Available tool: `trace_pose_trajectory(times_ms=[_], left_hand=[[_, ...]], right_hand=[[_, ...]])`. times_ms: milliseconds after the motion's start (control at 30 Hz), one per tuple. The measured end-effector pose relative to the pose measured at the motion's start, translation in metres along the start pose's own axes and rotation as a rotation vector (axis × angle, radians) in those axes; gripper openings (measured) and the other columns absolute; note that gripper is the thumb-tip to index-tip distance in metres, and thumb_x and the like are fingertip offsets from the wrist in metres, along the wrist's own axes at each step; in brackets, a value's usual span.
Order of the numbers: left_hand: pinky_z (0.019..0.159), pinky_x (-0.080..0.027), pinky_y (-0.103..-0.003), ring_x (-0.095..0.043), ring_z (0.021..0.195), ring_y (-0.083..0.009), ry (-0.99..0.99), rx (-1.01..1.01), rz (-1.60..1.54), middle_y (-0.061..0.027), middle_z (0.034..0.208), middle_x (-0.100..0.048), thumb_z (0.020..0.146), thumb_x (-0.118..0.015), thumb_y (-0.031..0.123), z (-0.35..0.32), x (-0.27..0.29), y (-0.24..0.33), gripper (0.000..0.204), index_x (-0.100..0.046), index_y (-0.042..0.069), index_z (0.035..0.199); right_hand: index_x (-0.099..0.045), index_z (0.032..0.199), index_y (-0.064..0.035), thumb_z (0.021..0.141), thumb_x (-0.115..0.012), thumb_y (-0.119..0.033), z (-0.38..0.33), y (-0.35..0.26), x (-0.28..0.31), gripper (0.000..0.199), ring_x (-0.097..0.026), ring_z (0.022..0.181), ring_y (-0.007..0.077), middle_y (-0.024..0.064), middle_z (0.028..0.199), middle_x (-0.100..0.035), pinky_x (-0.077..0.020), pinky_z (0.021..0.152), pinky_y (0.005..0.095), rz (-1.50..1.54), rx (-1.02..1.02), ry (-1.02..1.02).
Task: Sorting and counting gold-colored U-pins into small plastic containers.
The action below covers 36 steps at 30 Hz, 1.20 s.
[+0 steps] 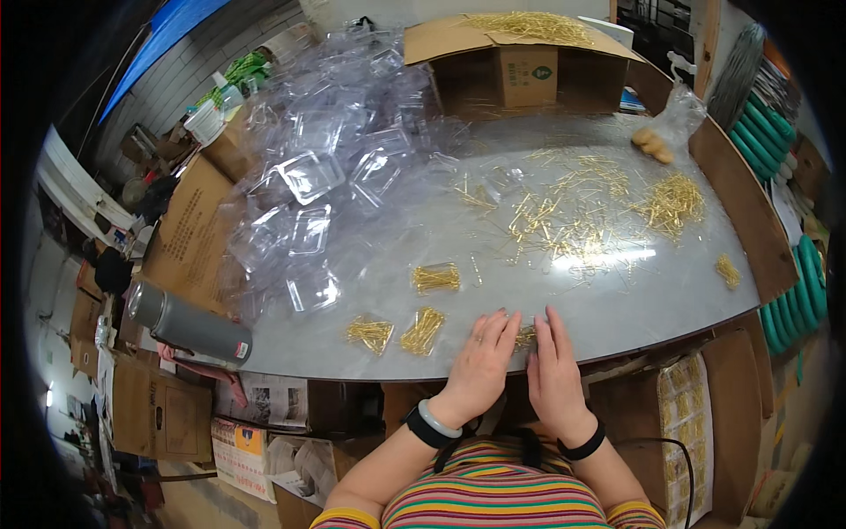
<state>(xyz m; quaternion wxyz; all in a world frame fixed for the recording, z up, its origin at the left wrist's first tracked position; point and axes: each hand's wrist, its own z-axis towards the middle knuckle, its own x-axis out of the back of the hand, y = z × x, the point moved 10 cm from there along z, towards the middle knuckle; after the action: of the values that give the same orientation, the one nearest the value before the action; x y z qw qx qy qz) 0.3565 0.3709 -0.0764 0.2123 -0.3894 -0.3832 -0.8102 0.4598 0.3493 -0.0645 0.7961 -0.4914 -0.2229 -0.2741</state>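
Between my left hand (483, 357) and my right hand (557, 375) sits a small bundle of gold wire pins (526, 336) near the table's front edge. Both hands touch it from the sides, their fingers stretched forward and mostly straight; part of the bundle is hidden by them. To the left of my left hand lie a tidy pack of gold pins (436, 278), a second pack (423, 331) and a third pack (369, 333), apparently in clear plastic. Loose gold pins (564, 220) are scattered over the grey tabletop (493, 300) farther off.
Clear plastic blister shells (308, 176) pile up at the left. A grey flask (189, 322) lies at the left edge. Denser gold piles (674, 203) are at right, near a clear bag (679, 115). A cardboard box (529, 75) stands behind; a cardboard wall (745, 212) edges the right.
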Motion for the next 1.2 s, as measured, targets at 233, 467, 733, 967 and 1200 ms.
trace_pose_trajectory(times_ms=[233,467,733,967,1200], left_hand=[[0.107,-0.042,-0.046,-0.044,0.129,-0.0461,0.018,0.038,-0.087,-0.0278,0.143,-0.038,0.089,-0.058,-0.005,-0.004,0.004,-0.007,0.074,-0.022,-0.005,0.154],[0.111,-0.038,-0.046,-0.041,0.134,-0.0465,0.003,0.096,-0.261,-0.0294,0.147,-0.036,0.091,-0.058,-0.004,-0.004,0.008,-0.019,0.077,-0.017,-0.004,0.156],[0.11,-0.039,-0.046,-0.043,0.132,-0.0452,0.089,0.106,-0.235,-0.0279,0.145,-0.04,0.088,-0.068,0.002,-0.015,0.041,0.003,0.078,-0.026,-0.004,0.153],[0.089,-0.049,-0.045,-0.058,0.107,-0.0424,0.064,0.283,0.015,-0.0229,0.118,-0.055,0.085,-0.068,-0.002,-0.03,0.043,-0.018,0.04,-0.057,-0.004,0.124],[0.086,-0.049,-0.045,-0.059,0.101,-0.0411,0.059,0.217,-0.08,-0.021,0.11,-0.057,0.085,-0.064,-0.006,-0.01,0.033,-0.025,0.029,-0.062,-0.002,0.114]], right_hand=[[-0.035,0.147,0.0056,0.084,-0.049,0.011,0.026,-0.001,-0.024,0.065,-0.039,0.138,0.0468,0.0294,0.148,-0.04,-0.0345,0.115,0.0476,0.284,0.069,-0.141],[-0.043,0.143,0.0006,0.084,-0.066,-0.005,0.037,-0.001,-0.016,0.064,-0.04,0.139,0.0413,0.0216,0.146,-0.046,-0.0346,0.116,0.0468,0.042,0.246,-0.338],[-0.06,0.123,-0.0061,0.082,-0.075,-0.014,0.033,0.002,-0.018,0.044,-0.055,0.113,0.0342,0.0121,0.118,-0.059,-0.0422,0.106,0.0462,-0.081,0.274,-0.269],[-0.06,0.122,-0.0059,0.082,-0.074,-0.012,0.034,-0.013,-0.008,0.043,-0.053,0.124,0.0332,0.0116,0.128,-0.059,-0.045,0.105,0.0428,-0.155,0.385,-0.165],[-0.06,0.124,-0.0056,0.083,-0.071,-0.006,0.027,-0.01,-0.024,0.042,-0.057,0.122,0.0335,0.012,0.129,-0.06,-0.0466,0.105,0.0432,-0.037,0.427,-0.31]])
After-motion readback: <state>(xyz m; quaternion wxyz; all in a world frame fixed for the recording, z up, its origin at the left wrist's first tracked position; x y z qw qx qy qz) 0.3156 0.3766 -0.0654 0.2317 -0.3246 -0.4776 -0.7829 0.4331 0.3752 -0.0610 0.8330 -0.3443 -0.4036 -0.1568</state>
